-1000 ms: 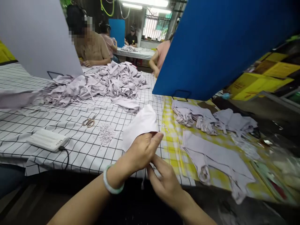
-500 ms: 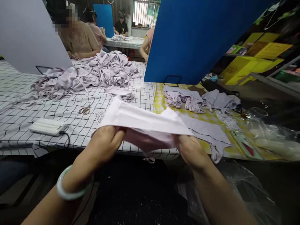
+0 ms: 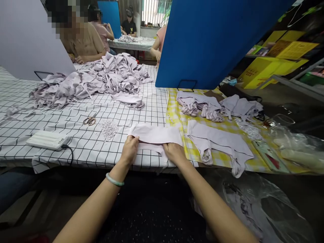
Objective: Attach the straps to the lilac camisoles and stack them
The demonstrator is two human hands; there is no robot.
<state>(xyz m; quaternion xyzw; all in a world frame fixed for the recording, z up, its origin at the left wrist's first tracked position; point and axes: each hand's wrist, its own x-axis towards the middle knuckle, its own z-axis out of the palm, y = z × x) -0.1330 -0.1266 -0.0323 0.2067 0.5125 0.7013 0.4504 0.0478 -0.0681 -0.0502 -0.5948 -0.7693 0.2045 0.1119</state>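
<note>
Both hands press a pale lilac fabric piece (image 3: 157, 135) flat on the checked bench (image 3: 76, 135) near its front edge, the left hand (image 3: 129, 151) gripping its left end, the right hand (image 3: 174, 153) its lower right edge. Left of it lie a heap of small tags (image 3: 109, 127), scissors (image 3: 89, 120) and a white power bank (image 3: 48, 140); just right lies a folded lilac garment (image 3: 220, 141).

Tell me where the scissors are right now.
In the head view the scissors lie on the checked tablecloth, left of the left hand, beside the small heap of white bits.
</note>
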